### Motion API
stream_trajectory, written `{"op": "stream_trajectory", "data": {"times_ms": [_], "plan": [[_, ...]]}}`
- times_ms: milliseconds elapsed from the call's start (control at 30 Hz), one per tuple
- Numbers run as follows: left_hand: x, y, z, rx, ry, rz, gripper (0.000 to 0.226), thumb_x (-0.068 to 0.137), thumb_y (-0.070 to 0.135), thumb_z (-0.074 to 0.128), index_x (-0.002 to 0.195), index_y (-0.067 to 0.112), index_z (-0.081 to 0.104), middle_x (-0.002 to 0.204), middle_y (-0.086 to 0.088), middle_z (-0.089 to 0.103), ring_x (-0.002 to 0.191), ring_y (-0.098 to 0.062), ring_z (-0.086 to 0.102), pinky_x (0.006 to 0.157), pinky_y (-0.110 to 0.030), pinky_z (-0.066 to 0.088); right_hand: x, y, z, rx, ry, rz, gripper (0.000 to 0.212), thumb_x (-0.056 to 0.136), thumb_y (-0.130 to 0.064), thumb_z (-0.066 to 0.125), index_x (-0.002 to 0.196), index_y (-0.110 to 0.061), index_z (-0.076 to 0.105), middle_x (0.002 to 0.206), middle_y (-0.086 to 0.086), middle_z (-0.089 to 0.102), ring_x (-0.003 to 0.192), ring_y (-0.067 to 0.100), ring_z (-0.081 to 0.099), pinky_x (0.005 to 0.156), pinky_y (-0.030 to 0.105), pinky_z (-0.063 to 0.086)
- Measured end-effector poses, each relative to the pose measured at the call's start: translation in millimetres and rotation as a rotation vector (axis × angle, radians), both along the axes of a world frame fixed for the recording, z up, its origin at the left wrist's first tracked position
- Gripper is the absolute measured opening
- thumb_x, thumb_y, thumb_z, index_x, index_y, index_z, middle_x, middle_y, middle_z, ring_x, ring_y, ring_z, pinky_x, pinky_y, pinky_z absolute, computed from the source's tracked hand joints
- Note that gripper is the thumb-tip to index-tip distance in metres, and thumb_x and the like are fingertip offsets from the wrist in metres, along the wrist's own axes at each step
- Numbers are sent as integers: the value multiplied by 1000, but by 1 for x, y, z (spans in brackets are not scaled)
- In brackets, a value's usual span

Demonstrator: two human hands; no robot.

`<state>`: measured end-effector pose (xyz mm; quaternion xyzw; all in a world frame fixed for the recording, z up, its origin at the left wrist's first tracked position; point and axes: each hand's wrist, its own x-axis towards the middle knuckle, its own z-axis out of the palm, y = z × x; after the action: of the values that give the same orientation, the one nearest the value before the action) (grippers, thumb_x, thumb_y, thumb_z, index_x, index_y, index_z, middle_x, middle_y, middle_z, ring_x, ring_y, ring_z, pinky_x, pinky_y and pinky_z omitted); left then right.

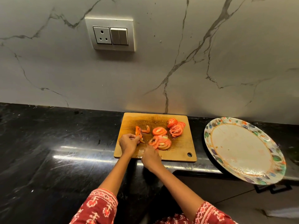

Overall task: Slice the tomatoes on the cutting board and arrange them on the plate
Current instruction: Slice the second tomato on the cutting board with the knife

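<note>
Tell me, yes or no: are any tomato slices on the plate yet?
No. The plate holds no slices; the tomato slices all lie on the cutting board, where the left hand grips a remaining tomato piece.

Surface: black polished stone counter [64, 143].
Board: wooden cutting board [182, 149] lies flat on it, under the gripping hands.
Plate: flowered plate [210, 133] right of the grip, overhanging the counter's front edge.

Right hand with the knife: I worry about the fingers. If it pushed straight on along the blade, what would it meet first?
Probably the tomato piece that the left hand pinches, beside the knife held by the right hand; depth is unclear.
</note>
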<state>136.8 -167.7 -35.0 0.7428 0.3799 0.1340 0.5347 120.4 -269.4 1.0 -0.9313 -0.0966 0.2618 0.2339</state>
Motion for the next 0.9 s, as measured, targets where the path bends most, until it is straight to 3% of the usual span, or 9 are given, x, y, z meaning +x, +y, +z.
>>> {"op": "stream_trajectory", "data": {"times_ms": [167, 400, 500, 567, 633, 733, 900], "plan": [[0, 1, 3, 3, 40, 37, 29, 74, 12, 71, 48, 16, 60, 50, 2, 59, 61, -17, 62, 65, -26, 46, 8, -16, -1, -2, 79, -20, 33, 92, -6, 41, 124, 0, 46, 129, 20, 52, 118, 35, 51, 91, 37, 44], [2, 2, -1, 70, 51, -61, 27, 74, 23, 73, 51, 14, 63, 55, -4, 64, 67, -22, 66, 66, -33, 51, 7, -6, 0, -29, 7, -15, 35, 93, -1, 39, 128, -2, 45, 129, 17, 53, 120, 33, 50, 92, 37, 43], [8, 16, -2, 192, 78, -194, 22, 73, 30, 74, 85, 13, 68, 74, -6, 69, 79, -21, 66, 71, -32, 49, 9, -11, -3, -33, -19, 3, 35, 93, -1, 35, 128, -3, 44, 129, 18, 52, 120, 34, 50, 92, 38, 42], [17, 28, -2, 302, 144, -383, 57, 70, 26, 77, 122, 16, 54, 104, -8, 65, 97, -22, 60, 81, -32, 47, 11, -12, -3, -34, -41, 17, 34, 94, -1, 34, 126, -1, 44, 128, 19, 53, 118, 35, 50, 91, 38, 42], [26, 36, -1, 426, 231, -533, 70, 70, 25, 78, 132, 16, 48, 124, -10, 56, 111, -25, 54, 93, -35, 45, 9, -12, -3, -37, -55, 28, 33, 94, -1, 33, 125, -1, 44, 126, 19, 54, 117, 34, 52, 89, 38, 42], [32, 37, -3, 506, 254, -555, 58, 72, 23, 75, 126, 13, 55, 121, -12, 58, 113, -27, 53, 94, -36, 43, 10, -12, -2, -41, -56, 43, 33, 94, -2, 34, 126, 0, 44, 125, 19, 55, 116, 35, 53, 88, 38, 43], [33, 37, -13, 518, 213, -502, 31, 76, 19, 70, 106, 11, 65, 99, -10, 65, 92, -27, 62, 78, -38, 51, 12, -28, -3, -70, -55, 75, 30, 99, -12, 33, 126, -2, 44, 126, 19, 53, 117, 35, 50, 88, 37, 42]]}}
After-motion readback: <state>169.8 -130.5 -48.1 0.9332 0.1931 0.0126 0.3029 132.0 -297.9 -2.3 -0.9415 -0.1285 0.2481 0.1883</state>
